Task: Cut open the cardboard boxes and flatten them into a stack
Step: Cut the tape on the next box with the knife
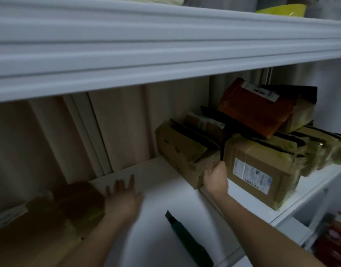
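White shelf (pixel 162 176): my right hand (pixel 216 178) grips the near corner of an open cardboard box (pixel 183 151), left of a taped box (pixel 262 166). Left hand (pixel 123 197) blurred, fingers spread. Green utility knife (pixel 187 241) lies near.

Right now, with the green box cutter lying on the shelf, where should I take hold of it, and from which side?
Grip the green handle around its middle, coming down from above. The box cutter lies flat on the white shelf, its dark blade end pointing away toward the boxes, so the handle is nearer. The left hand is open and close; the right hand grips a cardboard box.
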